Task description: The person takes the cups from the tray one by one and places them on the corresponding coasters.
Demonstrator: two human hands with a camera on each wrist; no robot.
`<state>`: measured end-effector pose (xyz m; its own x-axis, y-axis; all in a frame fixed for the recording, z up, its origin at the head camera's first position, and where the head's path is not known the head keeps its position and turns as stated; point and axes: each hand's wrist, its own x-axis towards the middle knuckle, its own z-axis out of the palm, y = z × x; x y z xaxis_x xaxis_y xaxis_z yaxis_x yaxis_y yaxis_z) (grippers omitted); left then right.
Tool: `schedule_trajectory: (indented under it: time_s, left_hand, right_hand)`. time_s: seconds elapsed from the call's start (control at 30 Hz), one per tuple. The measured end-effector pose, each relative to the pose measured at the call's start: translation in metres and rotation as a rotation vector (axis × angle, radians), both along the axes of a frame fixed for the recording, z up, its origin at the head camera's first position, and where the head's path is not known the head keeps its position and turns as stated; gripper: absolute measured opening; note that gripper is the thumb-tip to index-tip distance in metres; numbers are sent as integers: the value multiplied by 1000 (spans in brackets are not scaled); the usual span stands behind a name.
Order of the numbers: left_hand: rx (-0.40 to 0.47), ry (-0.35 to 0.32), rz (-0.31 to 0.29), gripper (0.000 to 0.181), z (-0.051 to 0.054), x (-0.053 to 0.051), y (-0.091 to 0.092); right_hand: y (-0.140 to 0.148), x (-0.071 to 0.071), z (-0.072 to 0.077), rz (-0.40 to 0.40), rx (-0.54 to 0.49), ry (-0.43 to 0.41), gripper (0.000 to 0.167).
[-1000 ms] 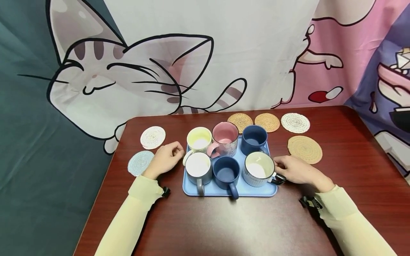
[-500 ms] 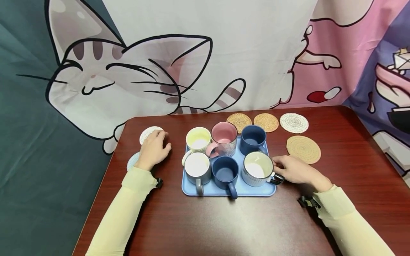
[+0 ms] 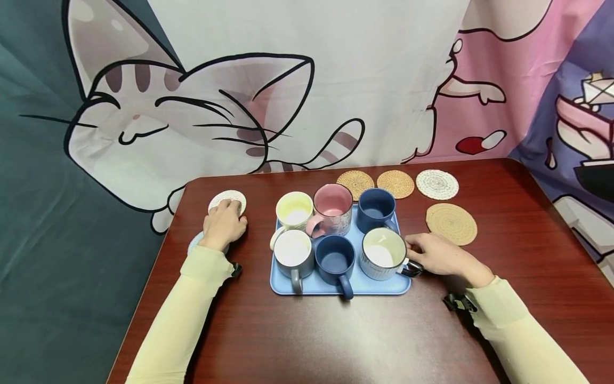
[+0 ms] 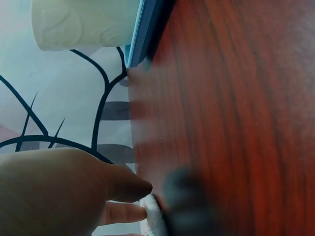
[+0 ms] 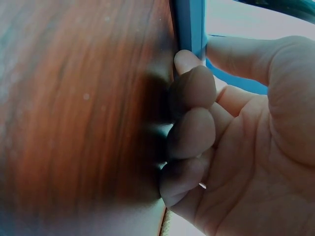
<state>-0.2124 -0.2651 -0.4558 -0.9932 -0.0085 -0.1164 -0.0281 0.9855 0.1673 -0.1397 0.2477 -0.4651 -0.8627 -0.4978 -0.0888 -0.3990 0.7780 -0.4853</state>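
Note:
At the table's left, my left hand (image 3: 224,224) reaches over the white coaster (image 3: 234,195), its fingertips touching it. The left wrist view shows my thumb and a finger at that coaster's (image 4: 153,216) edge. A light blue coaster (image 3: 194,241) lies partly hidden under the hand. My right hand (image 3: 438,255) pinches the right edge of the blue tray (image 3: 379,288); in the right wrist view the thumb and curled index finger meet at the tray's rim (image 5: 191,29). The white mug with a black handle (image 3: 384,256) stands on the tray beside this hand.
Also on the tray stand a yellow mug (image 3: 295,210), a pink mug (image 3: 333,208), a grey mug (image 3: 293,256) and two blue mugs (image 3: 376,208). Several round coasters (image 3: 452,223) lie behind and right of it. A cat-print curtain (image 3: 336,80) hangs behind the table.
My left hand has left the tray's left side, moving left to the white coaster and onto it. The right hand stays at the tray's edge; the mugs remain in place.

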Motion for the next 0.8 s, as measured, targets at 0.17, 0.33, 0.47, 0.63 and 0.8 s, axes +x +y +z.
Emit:
schedule_trajectory:
  time_s: [0.17,0.33,0.47,0.63,0.8]
  left_hand:
    - [-6,6,-10,50,2,-3,2]
    - [-8,-12,-47,51,4,-7,7]
    - [9,-31,-52,53,5,-11,11]
    - [49,-16,-74,54,5,-18,18]
    - [36,24,-163,54,1,-27,26]
  right_hand:
    - [0,0,1,-1,2,10,30]
    - [0,0,0,-3,5,16,30]
    - [0,1,-1,-5,6,14,29]
    - [0,1,-1,-8,13,25,30]
    - [-1,1,1,-6,15,23,30]
